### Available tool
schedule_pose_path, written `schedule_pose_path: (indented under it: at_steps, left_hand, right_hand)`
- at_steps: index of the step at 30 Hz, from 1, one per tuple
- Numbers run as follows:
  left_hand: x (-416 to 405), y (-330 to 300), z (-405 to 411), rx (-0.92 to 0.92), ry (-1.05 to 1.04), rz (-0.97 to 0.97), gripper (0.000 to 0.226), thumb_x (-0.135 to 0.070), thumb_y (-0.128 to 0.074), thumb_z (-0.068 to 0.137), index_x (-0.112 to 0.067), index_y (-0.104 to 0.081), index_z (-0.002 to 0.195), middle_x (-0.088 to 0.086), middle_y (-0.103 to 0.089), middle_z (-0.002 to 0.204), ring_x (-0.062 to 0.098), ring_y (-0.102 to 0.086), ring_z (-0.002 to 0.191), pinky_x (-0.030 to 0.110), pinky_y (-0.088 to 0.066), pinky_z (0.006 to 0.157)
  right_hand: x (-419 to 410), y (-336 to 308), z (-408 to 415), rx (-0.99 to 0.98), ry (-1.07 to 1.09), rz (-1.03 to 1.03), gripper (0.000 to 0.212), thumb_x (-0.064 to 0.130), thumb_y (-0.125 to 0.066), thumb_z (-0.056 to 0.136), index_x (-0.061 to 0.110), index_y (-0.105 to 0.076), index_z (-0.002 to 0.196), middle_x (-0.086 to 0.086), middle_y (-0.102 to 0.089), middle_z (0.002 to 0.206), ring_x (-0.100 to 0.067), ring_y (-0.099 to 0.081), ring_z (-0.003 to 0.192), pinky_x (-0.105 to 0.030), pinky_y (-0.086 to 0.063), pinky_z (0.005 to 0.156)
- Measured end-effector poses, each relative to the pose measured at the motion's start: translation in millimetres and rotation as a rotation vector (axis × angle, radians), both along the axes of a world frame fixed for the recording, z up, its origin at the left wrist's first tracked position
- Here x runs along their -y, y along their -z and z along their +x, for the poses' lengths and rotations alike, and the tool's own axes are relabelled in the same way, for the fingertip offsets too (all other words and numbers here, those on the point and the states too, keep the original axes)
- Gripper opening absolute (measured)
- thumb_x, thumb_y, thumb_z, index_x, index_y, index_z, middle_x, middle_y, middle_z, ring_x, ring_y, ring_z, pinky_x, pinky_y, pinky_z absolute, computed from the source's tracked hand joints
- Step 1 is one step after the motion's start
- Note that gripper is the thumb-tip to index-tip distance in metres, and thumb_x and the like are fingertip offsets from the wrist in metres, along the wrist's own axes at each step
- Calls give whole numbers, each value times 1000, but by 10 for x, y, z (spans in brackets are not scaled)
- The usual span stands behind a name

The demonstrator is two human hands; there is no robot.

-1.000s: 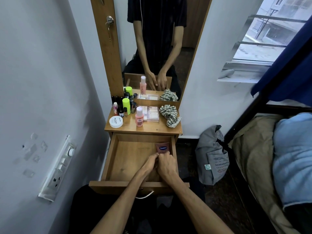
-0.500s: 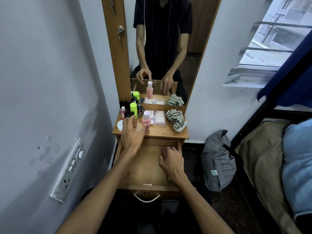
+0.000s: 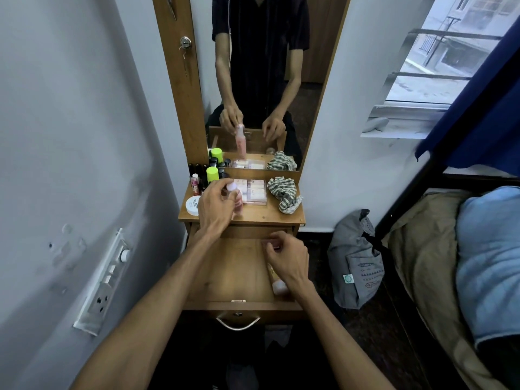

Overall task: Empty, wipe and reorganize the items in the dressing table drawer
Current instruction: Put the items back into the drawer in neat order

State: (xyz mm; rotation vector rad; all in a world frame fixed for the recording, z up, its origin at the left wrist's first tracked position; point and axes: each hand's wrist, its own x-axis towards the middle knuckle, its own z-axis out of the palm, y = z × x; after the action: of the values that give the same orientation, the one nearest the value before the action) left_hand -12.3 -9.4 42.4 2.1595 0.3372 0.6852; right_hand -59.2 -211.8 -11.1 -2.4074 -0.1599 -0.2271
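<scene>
The wooden drawer (image 3: 233,268) stands pulled out below the dressing table top (image 3: 261,216). My left hand (image 3: 215,205) reaches over the top and grips a pink bottle with a white cap (image 3: 235,197). My right hand (image 3: 285,260) hovers over the drawer's right side with curled fingers, and a small reddish item (image 3: 277,247) shows between them. A beige tube with a white cap (image 3: 278,284) lies in the drawer under my right wrist.
On the top stand a white round jar (image 3: 191,205), a lime-green bottle (image 3: 212,173), small dark bottles (image 3: 195,183), a flat palette (image 3: 254,191) and a striped cloth (image 3: 284,194). A mirror rises behind. A grey bag (image 3: 356,266) and a bed are on the right.
My left hand left the drawer, rose to the table top and closed on the pink bottle. My right hand stayed at the drawer's right side. The camera moved closer.
</scene>
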Motion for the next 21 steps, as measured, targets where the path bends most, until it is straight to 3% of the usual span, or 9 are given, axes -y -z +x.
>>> schedule_pose_path:
  at_steps: [4,10,13,16,19,21]
  left_hand:
    - [25,-3,-282,93,35,-40,19,-23,-70,87,-18,-71,105,-4,-71,97,13,-65,84,30,-55,72]
    - [171,439,-737,-179,296,-247,13,-11,-76,83,-16,-75,95,-6,-73,87,7,-67,78,20,-56,66]
    - [245,752,-887,-316,324,-498,12,-1,-76,82,-10,-74,90,5,-76,78,17,-70,65,24,-55,56]
    - [298,966,-1014,-493,354,-667,14,8,-72,82,-5,-70,86,14,-75,72,25,-71,61,27,-59,55]
    - [326,1099,-1099,-674,370,-681,16,10,-70,80,-3,-68,90,23,-74,85,35,-75,76,32,-63,63]
    - [340,1100,-1105,-760,392,-638,17,9,-69,79,-3,-68,91,25,-75,89,36,-75,80,36,-62,71]
  right_hand:
    - [120,-31,51,-37,8,191,24,30,-72,82,27,-77,106,15,-72,77,2,-66,73,-20,-55,71]
    - [207,33,6,-280,-335,238,35,33,-79,80,24,-76,113,11,-75,94,0,-69,88,-16,-56,77]
    - [201,57,-80,-389,-454,122,32,34,-79,85,22,-75,114,10,-74,99,2,-67,88,-12,-50,72]
    - [229,95,-141,-480,-518,-46,27,26,-80,85,19,-75,111,11,-72,97,3,-64,82,-9,-46,65]
    - [247,111,-197,-496,-513,-192,20,26,-82,82,21,-76,101,16,-66,82,3,-61,74,-12,-44,60]
    - [219,109,-215,-480,-513,-281,18,31,-82,82,25,-75,97,17,-64,83,0,-61,76,-13,-40,60]
